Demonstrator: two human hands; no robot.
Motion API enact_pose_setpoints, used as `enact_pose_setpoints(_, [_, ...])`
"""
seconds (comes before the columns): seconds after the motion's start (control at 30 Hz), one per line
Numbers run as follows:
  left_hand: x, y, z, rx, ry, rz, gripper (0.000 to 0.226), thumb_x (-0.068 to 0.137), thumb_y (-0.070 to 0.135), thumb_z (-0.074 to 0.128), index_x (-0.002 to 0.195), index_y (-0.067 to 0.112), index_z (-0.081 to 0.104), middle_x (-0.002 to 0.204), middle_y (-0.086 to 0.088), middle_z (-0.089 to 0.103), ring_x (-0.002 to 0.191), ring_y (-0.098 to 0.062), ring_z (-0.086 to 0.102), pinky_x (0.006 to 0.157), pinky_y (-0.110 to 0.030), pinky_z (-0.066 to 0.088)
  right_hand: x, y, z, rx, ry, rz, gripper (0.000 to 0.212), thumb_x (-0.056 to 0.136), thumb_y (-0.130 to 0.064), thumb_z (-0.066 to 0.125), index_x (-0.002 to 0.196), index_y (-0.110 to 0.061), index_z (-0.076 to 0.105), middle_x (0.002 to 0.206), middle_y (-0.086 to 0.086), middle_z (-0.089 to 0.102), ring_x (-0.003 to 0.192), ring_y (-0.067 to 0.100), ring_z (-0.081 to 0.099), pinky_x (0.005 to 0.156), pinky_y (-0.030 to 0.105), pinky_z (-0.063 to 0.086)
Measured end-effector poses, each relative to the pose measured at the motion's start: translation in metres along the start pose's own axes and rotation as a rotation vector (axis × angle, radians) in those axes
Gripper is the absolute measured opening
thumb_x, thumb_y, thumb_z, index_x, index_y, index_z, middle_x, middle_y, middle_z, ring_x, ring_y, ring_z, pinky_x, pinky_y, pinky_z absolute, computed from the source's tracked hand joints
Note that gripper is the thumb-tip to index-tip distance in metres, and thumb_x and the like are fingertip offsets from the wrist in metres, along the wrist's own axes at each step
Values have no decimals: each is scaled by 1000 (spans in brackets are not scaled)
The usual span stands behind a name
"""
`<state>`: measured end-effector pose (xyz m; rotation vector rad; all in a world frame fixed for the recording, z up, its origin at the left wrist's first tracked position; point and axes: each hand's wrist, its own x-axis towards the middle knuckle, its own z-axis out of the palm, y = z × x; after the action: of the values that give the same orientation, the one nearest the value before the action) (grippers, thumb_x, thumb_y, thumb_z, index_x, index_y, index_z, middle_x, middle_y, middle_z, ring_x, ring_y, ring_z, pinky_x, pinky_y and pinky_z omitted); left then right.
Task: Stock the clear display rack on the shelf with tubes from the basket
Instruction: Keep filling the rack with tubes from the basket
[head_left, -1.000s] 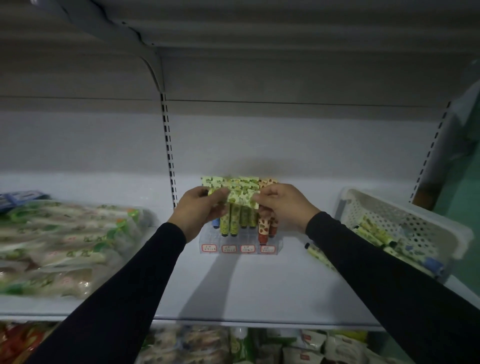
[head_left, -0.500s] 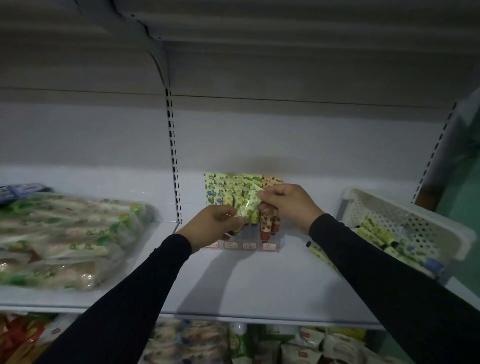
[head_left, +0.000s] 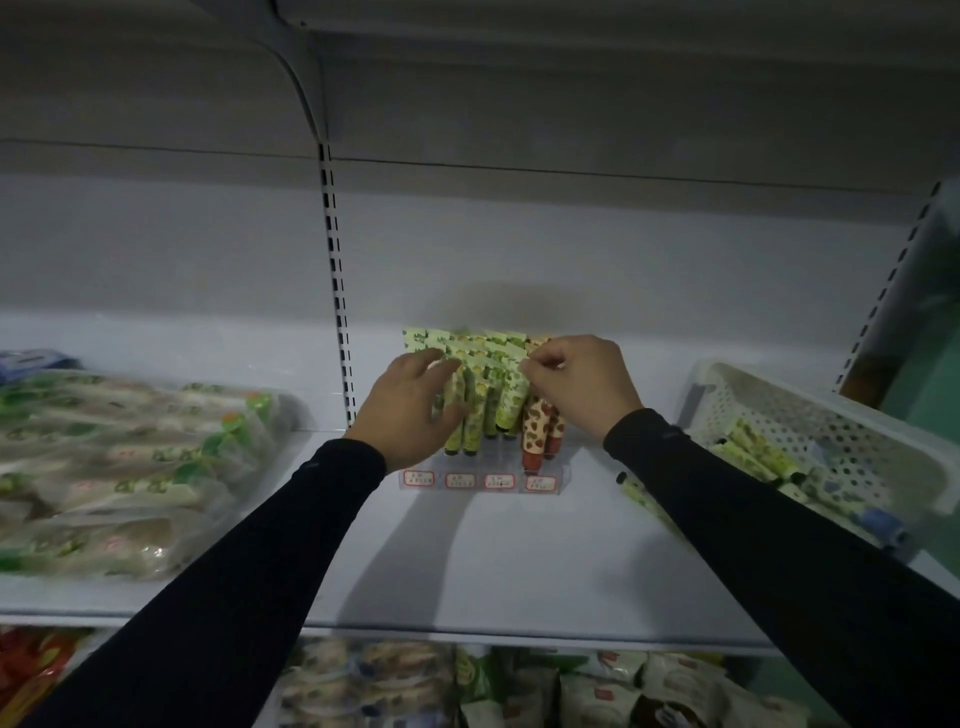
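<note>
The clear display rack (head_left: 480, 480) stands mid-shelf with red price labels along its front. Several green patterned tubes (head_left: 475, 415) stand upright in it, and orange spotted tubes (head_left: 535, 434) fill its right column. My left hand (head_left: 413, 410) lies against the left green tubes, fingers curled loosely around them. My right hand (head_left: 576, 382) pinches the flat top of a green tube (head_left: 511, 397) standing in the rack. The white perforated basket (head_left: 769, 410) at the right holds more green tubes (head_left: 758, 452).
Clear bags of packaged goods (head_left: 124, 467) fill the shelf's left part. One loose green tube (head_left: 636, 491) lies on the shelf (head_left: 519, 561) beside the basket. A slotted upright (head_left: 335, 280) runs up the back wall. Packets (head_left: 597, 686) crowd the shelf below.
My left hand has risen from the rack's front to the left green tubes. My right hand still pinches a green tube's top, which now stands straighter among the others.
</note>
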<state>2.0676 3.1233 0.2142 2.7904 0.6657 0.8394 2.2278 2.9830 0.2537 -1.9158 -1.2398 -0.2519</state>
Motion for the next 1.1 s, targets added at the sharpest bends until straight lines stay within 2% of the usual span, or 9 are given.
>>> enact_pose_setpoints(0.13, [11, -4, 5, 118, -89, 31, 75, 85, 54, 33, 151, 18, 35, 159, -10, 27, 146, -30, 21, 118, -41, 18, 3, 0, 14, -131, -26, -53, 22, 91, -23, 62, 82, -9, 76, 85, -1, 73, 79, 12, 63, 75, 22, 47])
enact_pose_setpoints(0.27, [16, -7, 9, 150, -141, 42, 79, 84, 55, 30, 155, 22, 23, 164, -7, 14, 150, -28, 9, 121, -43, 11, 7, 5, 27, -174, -63, -47, 24, 92, -25, 60, 80, -11, 75, 82, 0, 73, 77, 15, 63, 74, 21, 43])
enact_pose_setpoints(0.4, [19, -11, 13, 182, -185, 53, 81, 81, 52, 30, 156, 25, 16, 165, -4, 8, 151, -26, 4, 121, -41, 6, 9, 8, 35, -179, -69, -22, 24, 92, -29, 60, 81, -14, 76, 81, -1, 72, 75, 15, 63, 74, 31, 52])
enact_pose_setpoints(0.83, [20, -19, 17, 89, -193, 59, 80, 80, 44, 37, 156, 26, 19, 164, -4, 15, 151, -26, 7, 122, -44, 12, 11, 14, 46, -238, -107, -45, 31, 93, -30, 58, 75, -9, 72, 75, 4, 69, 69, 19, 62, 67, 31, 51])
enact_pose_setpoints(0.97, [19, -19, 17, 78, -188, 68, 80, 79, 43, 37, 155, 25, 21, 163, -5, 18, 151, -26, 9, 122, -44, 14, 18, 13, 44, -262, -111, -27, 29, 92, -32, 61, 76, -12, 74, 74, 2, 68, 70, 16, 59, 65, 28, 46])
enact_pose_setpoints(1.03, [19, -20, 17, 70, -189, 65, 80, 79, 42, 38, 155, 25, 21, 163, -5, 18, 151, -26, 8, 122, -44, 14, 22, 14, 45, -283, -109, -28, 29, 90, -34, 63, 72, -13, 73, 73, 0, 64, 70, 14, 55, 66, 27, 42])
enact_pose_setpoints(1.1, [19, -20, 17, 62, -185, 64, 80, 78, 41, 38, 155, 25, 22, 163, -5, 19, 151, -27, 9, 122, -44, 14, 24, 16, 45, -269, -117, -18, 33, 89, -33, 65, 61, -18, 65, 64, -5, 56, 61, 10, 50, 66, 25, 38])
